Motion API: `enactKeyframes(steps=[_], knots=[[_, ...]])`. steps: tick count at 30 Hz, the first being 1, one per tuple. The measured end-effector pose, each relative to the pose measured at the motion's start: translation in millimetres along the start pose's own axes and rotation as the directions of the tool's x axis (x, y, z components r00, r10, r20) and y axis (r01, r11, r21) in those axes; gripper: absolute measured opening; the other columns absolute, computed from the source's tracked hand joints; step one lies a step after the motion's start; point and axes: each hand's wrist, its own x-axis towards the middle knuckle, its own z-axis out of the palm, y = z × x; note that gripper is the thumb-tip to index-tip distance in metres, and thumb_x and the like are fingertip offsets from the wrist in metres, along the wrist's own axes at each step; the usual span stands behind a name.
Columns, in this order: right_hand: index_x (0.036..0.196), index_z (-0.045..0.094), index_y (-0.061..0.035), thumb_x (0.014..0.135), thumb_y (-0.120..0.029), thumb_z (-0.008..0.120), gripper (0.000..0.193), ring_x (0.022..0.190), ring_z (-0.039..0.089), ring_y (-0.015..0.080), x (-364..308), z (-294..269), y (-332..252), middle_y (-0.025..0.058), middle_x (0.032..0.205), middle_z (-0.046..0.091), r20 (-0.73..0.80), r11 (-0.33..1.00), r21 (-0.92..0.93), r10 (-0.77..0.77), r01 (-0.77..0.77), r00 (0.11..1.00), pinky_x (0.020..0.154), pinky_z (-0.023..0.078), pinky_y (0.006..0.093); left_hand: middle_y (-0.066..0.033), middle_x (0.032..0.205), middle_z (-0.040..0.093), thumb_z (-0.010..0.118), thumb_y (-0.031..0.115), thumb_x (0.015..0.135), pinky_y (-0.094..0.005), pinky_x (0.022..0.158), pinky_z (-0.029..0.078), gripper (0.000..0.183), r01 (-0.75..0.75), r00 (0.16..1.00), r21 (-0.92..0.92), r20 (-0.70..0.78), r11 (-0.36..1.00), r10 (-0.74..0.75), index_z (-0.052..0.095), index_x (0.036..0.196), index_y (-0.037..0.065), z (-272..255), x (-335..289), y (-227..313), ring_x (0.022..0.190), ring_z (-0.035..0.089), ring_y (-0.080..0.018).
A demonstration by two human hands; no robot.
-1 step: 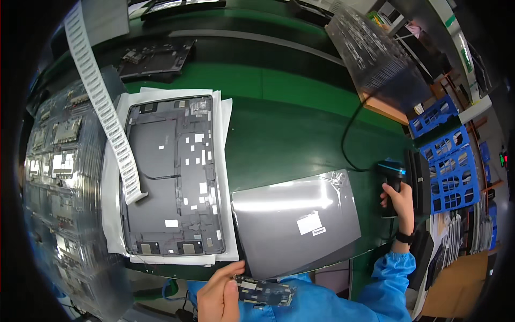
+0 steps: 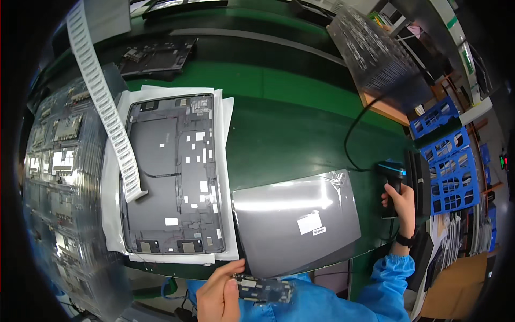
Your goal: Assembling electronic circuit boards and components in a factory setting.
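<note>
My left hand (image 2: 219,296) is closed on one end of a small dark circuit board (image 2: 263,290), pinched between thumb and fingers over my blue sleeve at the table's near edge. At the right, my right hand (image 2: 401,203) wraps round the grip of a black and blue handheld barcode scanner (image 2: 392,170), its cable curving away behind. Between the hands lies a grey panel under shiny clear film (image 2: 295,214), with white labels on it. Left of that, an open grey tablet housing (image 2: 155,204) rests on white sheets (image 2: 112,231), with small white pads inside.
A strip of printed labels (image 2: 104,96) hangs down over the housing. Stacked clear trays with circuit boards (image 2: 64,161) stand along the left. Another dark housing (image 2: 158,56) lies at the back. A tall stack of trays (image 2: 375,53) and blue plastic racks (image 2: 450,166) are on the right.
</note>
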Motion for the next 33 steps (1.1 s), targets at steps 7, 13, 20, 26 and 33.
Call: enactKeyframes(steps=[7, 13, 20, 26, 33], knots=[[0.121, 0.066, 0.0057, 0.087, -0.012, 0.075, 0.040, 0.107, 0.069, 0.0271, -104.7, 45.2, -29.8, 0.0182, 0.113, 0.071, -0.145, 0.834, -0.265, -0.530, 0.483, 0.836, 0.096, 0.051, 0.0371, -0.0208, 0.122, 0.066, 0.042, 0.006, 0.105, -0.0337, 0.102, 0.045, 0.031, -0.014, 0.990, 0.036, 0.139, 0.999, 0.009, 0.062, 0.119, -0.012, -3.1, 2.1, 8.3, 0.113, 0.064, -0.0287], [0.142, 0.048, 0.0092, 0.079, -0.015, 0.083, 0.076, 0.125, 0.062, 0.0320, -125.3, 82.8, -18.9, 0.0268, 0.130, 0.064, 0.071, 0.954, 0.185, -0.255, 0.238, 0.964, 0.109, 0.044, 0.0392, -0.0290, 0.139, 0.057, 0.044, 0.007, 0.104, -0.0374, 0.106, 0.041, 0.030, -0.176, 0.974, -0.115, 0.125, 0.978, 0.190, 0.063, 0.115, -0.014, 14.1, 8.9, -3.9, 0.122, 0.059, -0.0355], [0.154, 0.034, 0.0032, 0.061, -0.033, 0.097, 0.118, 0.142, 0.045, 0.0412, -146.2, 78.2, -42.0, 0.0325, 0.151, 0.044, 0.313, 0.836, -0.219, -0.428, 0.503, 0.848, 0.120, 0.026, 0.0518, -0.0359, 0.144, 0.051, 0.049, 0.012, 0.100, -0.0514, 0.112, 0.035, 0.033, -0.462, 0.872, -0.058, 0.153, 0.885, 0.465, 0.055, 0.077, -0.011, 15.3, 19.1, 26.0, 0.132, 0.049, -0.0507], [0.131, 0.064, 0.0051, 0.093, 0.007, 0.059, 0.038, 0.134, 0.056, 0.0257, -128.4, 67.3, 0.5, 0.0162, 0.135, 0.066, 0.015, 0.723, -0.303, -0.648, 0.621, 0.762, 0.124, 0.018, 0.0452, -0.0383, 0.138, 0.054, 0.047, 0.010, 0.102, -0.0519, 0.113, 0.037, 0.031, -0.395, 0.700, -0.531, 0.354, 0.749, 0.620, 0.055, 0.083, -0.014, 15.0, 19.3, 36.3, 0.133, 0.049, -0.0540], [0.135, 0.057, -0.0004, 0.097, -0.004, 0.066, 0.040, 0.116, 0.061, 0.0228, -167.3, 75.1, -39.4, 0.0119, 0.129, 0.063, -0.557, 0.604, 0.608, -0.138, 0.515, 0.819, 0.103, 0.048, 0.0378, -0.0339, 0.121, 0.064, 0.051, 0.001, 0.101, -0.0281, 0.083, 0.056, 0.015, -0.565, 0.824, 0.294, 0.256, 0.771, 0.506, 0.060, 0.102, -0.011, 9.3, 23.7, -11.6, 0.115, 0.068, -0.0343]])
